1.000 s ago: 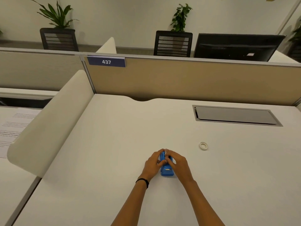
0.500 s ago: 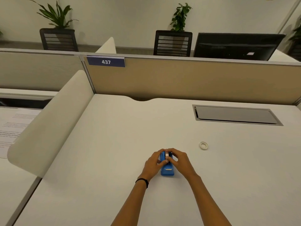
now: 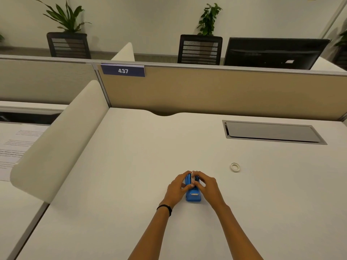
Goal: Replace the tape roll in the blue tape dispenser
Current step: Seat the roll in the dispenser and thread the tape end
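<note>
Head view: my left hand (image 3: 177, 186) and right hand (image 3: 205, 185) clasp the blue tape dispenser (image 3: 193, 196) on the bench (image 3: 131, 166), fingers pinching the light, slippery-looking tape roll (image 3: 191, 178) by its rim, a spare ring (image 3: 235, 167) lying well apart.

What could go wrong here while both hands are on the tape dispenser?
Both hands, left hand and right hand, hide the roll in the blue tape dispenser, so it may seat crooked unseen. The dispenser's cutter end faces the wrists, so a slip could nick skin. The small white ring lies loose on the desk and could be knocked away.
</note>
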